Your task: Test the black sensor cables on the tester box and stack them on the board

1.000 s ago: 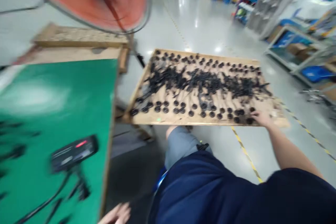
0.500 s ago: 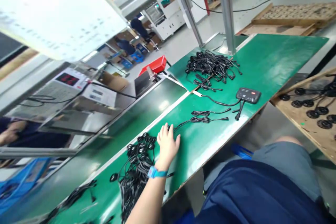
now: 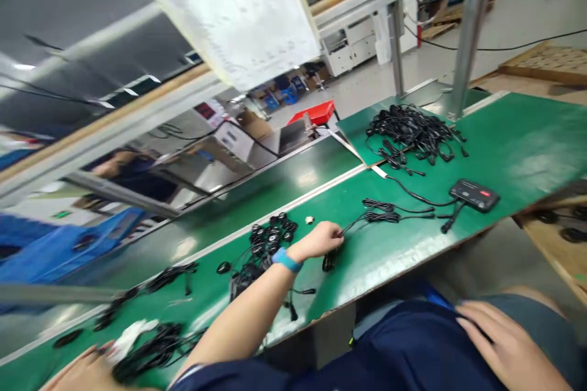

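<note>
My left hand [image 3: 321, 238], with a blue wristband [image 3: 286, 259], lies on the green bench [image 3: 389, 256]. Its fingers are curled round a thin black cable [image 3: 355, 223] that runs right to a small coiled bundle [image 3: 381, 212]. A black round part [image 3: 328, 264] lies just under the hand. A heap of black round parts with leads [image 3: 268, 238] sits to its left. My right hand [image 3: 499, 342] rests flat on my lap with fingers stretched out, holding nothing.
A black box with a red display [image 3: 474, 193] and a pile of black cables [image 3: 413, 131] lie further right. A wooden board [image 3: 559, 250] stands at the right edge. Another person's hand [image 3: 77, 372] shows at the bottom left by more cables.
My view swung from the wooden board of parts to the green bench. My left hand went from flat on the bench to closed on the cable. My right hand came back to my lap.
</note>
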